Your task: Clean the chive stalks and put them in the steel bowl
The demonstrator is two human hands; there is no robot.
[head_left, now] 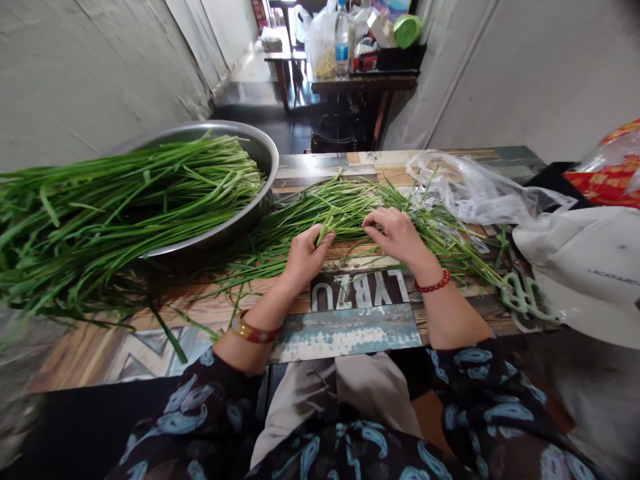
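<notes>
Long green stalks with pale ends (325, 200) lie across the middle of the patterned table (350, 327). My left hand (307, 257) is closed around a few stalks, whose cut-looking pale ends stick up past the thumb. Just to the right, my right hand (395, 233) hovers at the edge of the pile with its fingers curled and the thumb near the fingertips; whether something small is between them cannot be made out. A large metal basin (273, 157) on the left is heaped with more green stalks (190, 180), their leaves hanging over its left side.
On the right lie a clear plastic bag (465, 190), green-handled scissors (525, 297), a white cap (585, 260) and a red package (613, 177). Loose stalks reach the scissors. Behind, a second table (365, 83) holds a bottle (342, 40) and bags. Walls stand on both sides.
</notes>
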